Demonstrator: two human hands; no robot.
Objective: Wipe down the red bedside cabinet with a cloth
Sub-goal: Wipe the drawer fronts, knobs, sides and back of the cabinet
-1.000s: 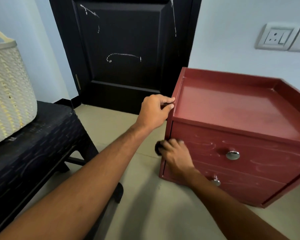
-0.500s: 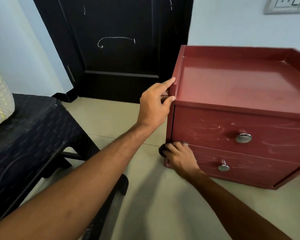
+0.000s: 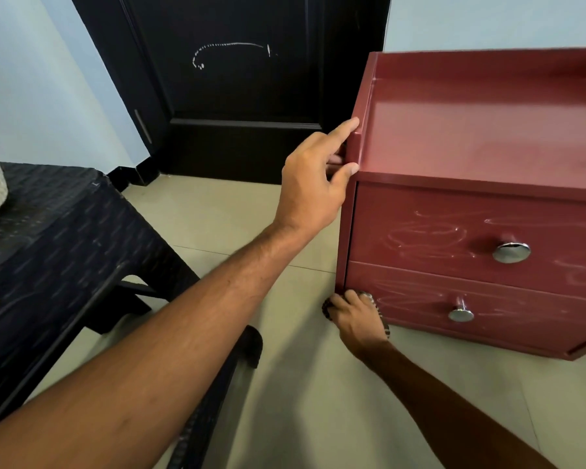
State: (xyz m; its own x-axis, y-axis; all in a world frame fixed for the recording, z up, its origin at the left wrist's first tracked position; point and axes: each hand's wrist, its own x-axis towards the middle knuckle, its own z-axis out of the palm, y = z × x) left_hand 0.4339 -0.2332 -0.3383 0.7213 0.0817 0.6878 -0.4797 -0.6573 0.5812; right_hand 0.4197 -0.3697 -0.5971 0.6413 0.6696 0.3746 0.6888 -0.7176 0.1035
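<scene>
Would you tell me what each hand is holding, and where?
The left hand grips the red cabinet at its top front-left corner; the right hand presses a bunched cloth against its bottom-left corner.

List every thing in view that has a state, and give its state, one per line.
Door: shut, chalk-marked.
Top drawer: shut, smeared.
Bottom drawer: shut, smeared.
Cabinet: upright on the floor, top bare.
Cloth: bunched under the right hand, pressed to the cabinet's lower left corner.
Left hand: gripping the cabinet's top left edge.
</scene>
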